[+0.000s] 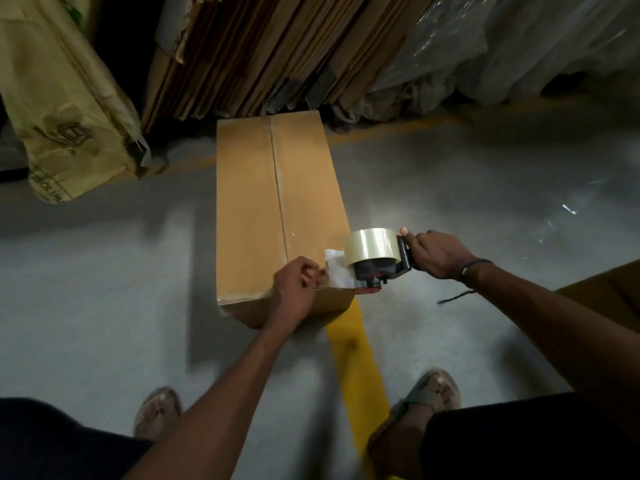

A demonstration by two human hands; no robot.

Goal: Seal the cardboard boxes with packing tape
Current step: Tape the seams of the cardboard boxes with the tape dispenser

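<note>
Cardboard box (277, 216): left hand (296, 285) pinches tape end (334, 271); right hand (434, 252) grips dispenser (377, 261).

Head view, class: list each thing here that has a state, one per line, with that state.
Box: flaps closed, standing on the floor.
Seam: looks taped near the person's end; beyond that, unclear.
Dispenser: roll loaded, tape pulled out.
Left hand: pinches the tape end.
Right hand: grips the dispenser's handle.
</note>
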